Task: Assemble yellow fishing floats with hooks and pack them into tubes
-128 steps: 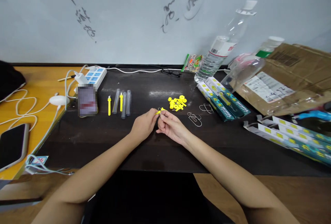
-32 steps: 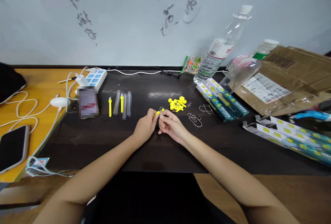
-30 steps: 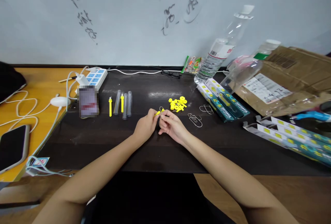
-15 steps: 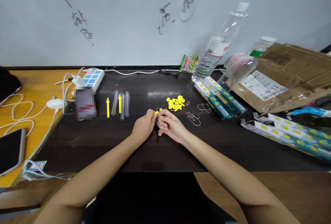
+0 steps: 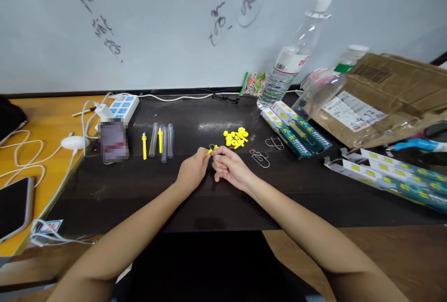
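My left hand [image 5: 191,170] is closed in a pinch around a small yellow plastic piece [image 5: 208,151]. Fingertips of my right hand [image 5: 231,169] are pinched on a thin bent metal wire hook [image 5: 211,146] at that piece; how the two join is too small to tell. Just beyond my hands lies a pile of small yellow plastic parts [image 5: 236,138]. Right of it are loose metal wire hooks [image 5: 259,158]. To the left, clear plastic tubes [image 5: 170,141] lie side by side with a yellow rod [image 5: 160,140], and another yellow rod [image 5: 144,146] lies apart.
Printed narrow boxes [image 5: 296,130] and more such boxes [image 5: 391,176] lie on the right, near a cardboard parcel [image 5: 394,88]. A water bottle [image 5: 284,76] stands at the back. Left are a power strip [image 5: 124,108], cables and a phone [image 5: 16,206].
The head view has shifted slightly. My hands stay together around the yellow piece and wire hook, with my right fingers drawn a little tighter over the wire.
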Demonstrator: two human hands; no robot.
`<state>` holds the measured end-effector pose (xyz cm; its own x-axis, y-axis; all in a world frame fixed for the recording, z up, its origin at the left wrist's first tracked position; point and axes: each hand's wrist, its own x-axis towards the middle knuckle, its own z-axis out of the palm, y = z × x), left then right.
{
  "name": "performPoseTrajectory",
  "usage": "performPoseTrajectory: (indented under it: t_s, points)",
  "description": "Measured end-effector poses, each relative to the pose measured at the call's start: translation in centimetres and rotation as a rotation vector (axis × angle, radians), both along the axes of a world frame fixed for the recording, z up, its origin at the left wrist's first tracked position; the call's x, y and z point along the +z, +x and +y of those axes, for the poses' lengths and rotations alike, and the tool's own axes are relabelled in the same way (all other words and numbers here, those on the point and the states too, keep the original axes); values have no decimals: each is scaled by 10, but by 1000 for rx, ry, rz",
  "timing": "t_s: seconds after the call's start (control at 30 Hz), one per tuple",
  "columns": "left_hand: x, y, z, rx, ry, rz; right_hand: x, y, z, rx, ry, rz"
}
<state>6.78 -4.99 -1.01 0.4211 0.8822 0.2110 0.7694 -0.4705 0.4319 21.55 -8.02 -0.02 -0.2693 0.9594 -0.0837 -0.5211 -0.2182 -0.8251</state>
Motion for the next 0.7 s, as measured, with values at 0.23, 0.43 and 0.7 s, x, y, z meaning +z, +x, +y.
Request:
performPoseTrajectory:
  t_s: [0.23,0.43,0.7]
  points:
    - [-1,1,0,-3,24,3,0,-4,-2,-28,3,2]
    - [-3,0,0,-2,61,-35,2,-6,-3,-62,-2,11]
    - [-1,1,-1,-1,33,-4,-1,-8,-3,-24,-22,99]
